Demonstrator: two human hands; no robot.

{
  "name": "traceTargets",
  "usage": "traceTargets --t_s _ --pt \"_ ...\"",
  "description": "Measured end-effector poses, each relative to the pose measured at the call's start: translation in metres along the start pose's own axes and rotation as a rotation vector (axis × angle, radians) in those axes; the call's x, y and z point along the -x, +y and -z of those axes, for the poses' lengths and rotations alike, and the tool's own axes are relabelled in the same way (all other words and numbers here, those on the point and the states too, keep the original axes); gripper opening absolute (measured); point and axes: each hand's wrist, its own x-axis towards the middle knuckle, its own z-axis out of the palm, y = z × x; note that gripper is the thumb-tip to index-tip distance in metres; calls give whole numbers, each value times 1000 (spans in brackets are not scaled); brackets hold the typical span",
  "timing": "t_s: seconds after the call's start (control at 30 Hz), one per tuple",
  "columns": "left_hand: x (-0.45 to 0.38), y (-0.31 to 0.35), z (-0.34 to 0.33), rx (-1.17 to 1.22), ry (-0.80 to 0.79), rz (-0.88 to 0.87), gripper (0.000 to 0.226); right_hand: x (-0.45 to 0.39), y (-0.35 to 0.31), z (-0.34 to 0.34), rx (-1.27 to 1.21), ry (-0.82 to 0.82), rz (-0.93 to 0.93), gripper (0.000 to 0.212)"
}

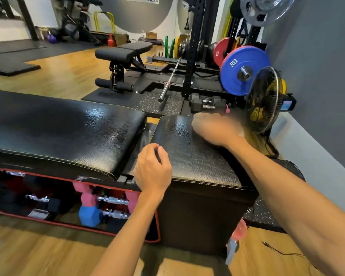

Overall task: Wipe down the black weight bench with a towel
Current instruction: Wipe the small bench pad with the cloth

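Note:
The black weight bench has a long back pad (58, 126) on the left and a shorter seat pad (189, 156) on the right, with a narrow gap between them. Wet streaks shine on both pads. My left hand (152, 170) sits at the seat pad's near left corner, fingers curled over its edge into the gap. My right hand (213, 128) is motion-blurred and presses palm down on the far right of the seat pad. Only a small pale sliver of the towel (241, 133) shows under that hand.
Under the bench, a red-framed rack holds pink, blue and chrome dumbbells (100, 206). A standing fan (265, 100) is just beyond the seat pad on the right. Blue weight plates (243, 70), a barbell (168, 82), a second bench (124, 50) and a power rack lie behind.

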Motion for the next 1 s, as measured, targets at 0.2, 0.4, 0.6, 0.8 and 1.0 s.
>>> traceTargets --t_s 0.2,0.4,0.6,0.8,1.0 --pt "1 3 1 -9 6 6 37 43 -3 1 30 -7 102 102" --pt "3 7 3 -10 3 1 39 112 -15 2 13 29 176 97" --pt "2 8 5 14 -11 29 29 132 -19 -1 36 85 203 77" --pt "-13 3 11 5 17 13 32 92 -10 0 45 74 117 78" --pt "-20 -10 7 53 87 43 32 27 2 1 21 11 41 86"
